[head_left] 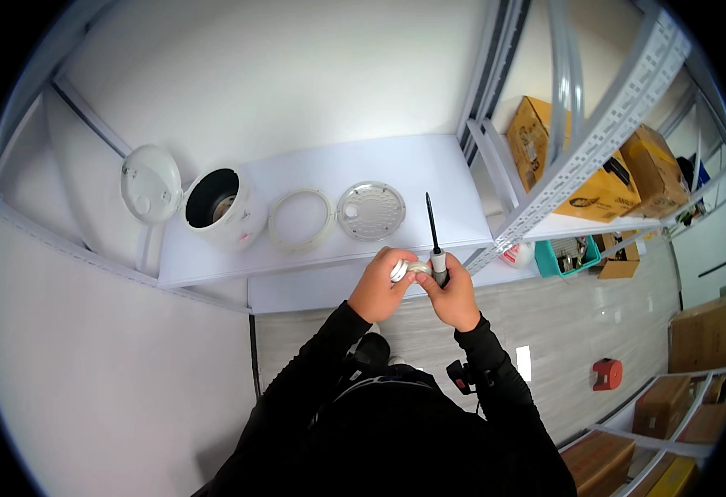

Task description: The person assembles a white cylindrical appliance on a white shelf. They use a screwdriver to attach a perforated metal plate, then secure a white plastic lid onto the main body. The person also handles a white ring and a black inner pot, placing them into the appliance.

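Just in front of the shelf's near edge, my left hand (377,284) is closed on a small white round part (398,271). My right hand (455,296) grips a screwdriver (440,267) by its grey and white handle, the dark shaft pointing up and away. Its thumb and fingertips also touch the small part's pale side, against my left fingers. On the white shelf beyond lie a cream ring (275,229) and a round translucent cover (383,217) side by side. Left of them, a white cylindrical appliance (243,222) stands with its lid (151,184) swung open, showing a dark inside.
A metal shelf post (599,124) slants up on the right. Behind it are a yellow-brown carton (537,149), another cardboard box (654,170) and a teal basket (550,262). A red stool (607,374) stands on the floor, with stacked boxes (661,406) at lower right.
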Demonstrator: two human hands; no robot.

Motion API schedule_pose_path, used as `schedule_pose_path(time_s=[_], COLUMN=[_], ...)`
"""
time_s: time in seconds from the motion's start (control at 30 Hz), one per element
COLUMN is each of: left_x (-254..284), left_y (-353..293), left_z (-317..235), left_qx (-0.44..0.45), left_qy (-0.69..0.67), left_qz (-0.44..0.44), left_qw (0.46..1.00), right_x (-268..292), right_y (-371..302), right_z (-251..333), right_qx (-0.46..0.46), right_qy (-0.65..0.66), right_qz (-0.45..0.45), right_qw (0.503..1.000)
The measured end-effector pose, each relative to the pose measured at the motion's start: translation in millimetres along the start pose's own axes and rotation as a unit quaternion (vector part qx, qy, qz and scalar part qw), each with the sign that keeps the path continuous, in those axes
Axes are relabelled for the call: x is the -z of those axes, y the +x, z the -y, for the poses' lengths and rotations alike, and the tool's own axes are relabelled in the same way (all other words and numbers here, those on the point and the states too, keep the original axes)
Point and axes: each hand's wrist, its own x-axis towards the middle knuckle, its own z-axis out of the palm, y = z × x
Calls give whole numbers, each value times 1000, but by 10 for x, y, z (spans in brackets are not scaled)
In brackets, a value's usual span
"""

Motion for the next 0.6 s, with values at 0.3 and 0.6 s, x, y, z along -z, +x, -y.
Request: schedule_pose_path(time_s=[0.3, 0.6], left_x=[306, 426], left_y=[596, 1202], left_z=[450, 935], left_qx=[16, -36], left_qy=[-6, -4], left_qz=[44, 9], left_qw=[999, 999], right_x=[-171, -259], right_y=[719, 1434], right_z=[-51, -136], right_qx=[17, 56], right_qy=[-38, -128], right_qz=[12, 3], right_qw=[999, 990])
